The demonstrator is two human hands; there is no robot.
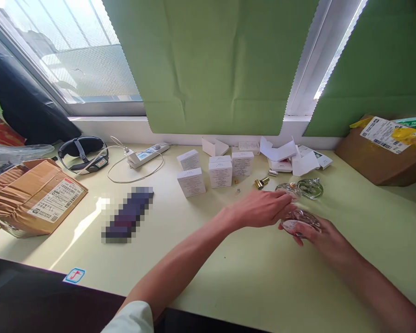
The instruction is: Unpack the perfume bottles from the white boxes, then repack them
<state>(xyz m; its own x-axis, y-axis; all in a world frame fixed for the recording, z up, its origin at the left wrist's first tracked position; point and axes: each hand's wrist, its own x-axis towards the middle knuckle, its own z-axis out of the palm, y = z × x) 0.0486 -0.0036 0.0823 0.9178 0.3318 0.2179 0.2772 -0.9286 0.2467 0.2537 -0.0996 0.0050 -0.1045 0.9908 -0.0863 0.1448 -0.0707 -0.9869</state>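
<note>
A: Head view. Right hand (327,238) cups a small round glass bottle (300,221) just above the counter (229,273). Left hand (263,208) is pinched at the bottle's top, fingertips closed on the neck or cap; can't tell which, it's blurred.

B: Step?

A: Looks like work on the closure, bottle steadied from below. My read: the next move wants a firm base grip and a fine twist or pull at the neck. Smooth glass, so it'll be slippery.

B: Nearby?

A: Two more clear glass bottles (310,188) just behind the hands, rounded and glossy. Gold metal cap (261,183) lying on its side beside them. Matte white cartons (221,173), boxy, in a cluster further back. Brown cardboard box (34,196) far left.
</note>
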